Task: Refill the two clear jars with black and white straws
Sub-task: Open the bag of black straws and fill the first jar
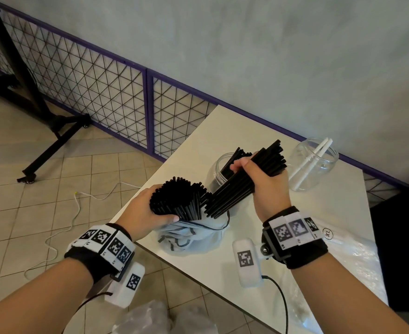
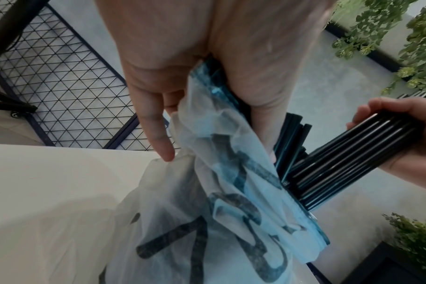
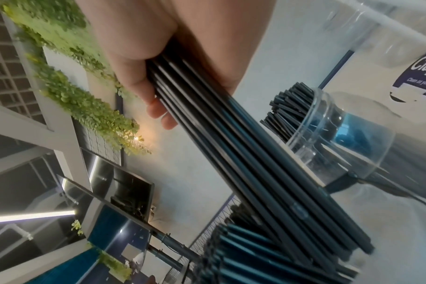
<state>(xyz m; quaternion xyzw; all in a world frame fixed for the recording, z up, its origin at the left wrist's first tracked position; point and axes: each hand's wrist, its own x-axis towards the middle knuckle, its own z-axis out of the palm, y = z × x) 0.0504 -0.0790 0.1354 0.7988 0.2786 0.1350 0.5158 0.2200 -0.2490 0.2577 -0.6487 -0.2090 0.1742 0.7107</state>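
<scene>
White table (image 1: 227, 131): jars (image 1: 313, 165), bag (image 1: 189, 239)

The counter (image 1: 222, 131) was viewed from above by the head camera, which faced forward and down, far enough back for both forearms, the tiled floor and the wire fence (image 1: 97, 92) beyond the counter to be taken in. The left wrist camera was set very close under the left hand (image 2: 182, 67), and the counter (image 2: 49, 192) was seen along the palm. The right wrist camera was turned upward, close along the right hand (image 3: 158, 48), away from the counter toward a foliage-hung wall. The black straws (image 1: 247, 184) (image 2: 341, 159) (image 3: 243, 153) were shared by all three views.
</scene>
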